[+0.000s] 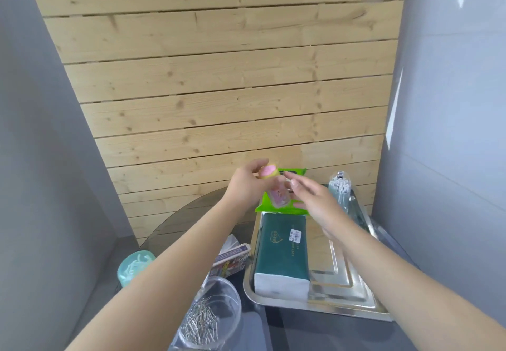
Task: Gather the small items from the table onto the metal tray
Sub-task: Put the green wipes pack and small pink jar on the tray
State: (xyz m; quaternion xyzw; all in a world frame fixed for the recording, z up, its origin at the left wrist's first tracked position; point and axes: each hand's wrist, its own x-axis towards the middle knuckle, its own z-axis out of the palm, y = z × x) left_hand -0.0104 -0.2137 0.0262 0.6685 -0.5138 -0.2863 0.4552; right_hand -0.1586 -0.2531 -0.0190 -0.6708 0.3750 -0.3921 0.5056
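The metal tray [353, 293] lies on the right of the round dark table. On it are a dark green tissue pack [283, 252], a bright green wipes pack [273, 204] at the far end, and a clear tub of cotton swabs [340, 190] at the far right. My left hand [246, 183] holds a small clear bottle with a pink cap [269, 174] above the wipes pack. My right hand [315, 203] hovers beside it with fingers spread, holding nothing.
Left of the tray on the table sit a clear round box of paper clips [208, 320], a small printed card box [231, 259] and a teal round container [134, 267]. A wooden plank wall stands behind the table, with grey walls on both sides.
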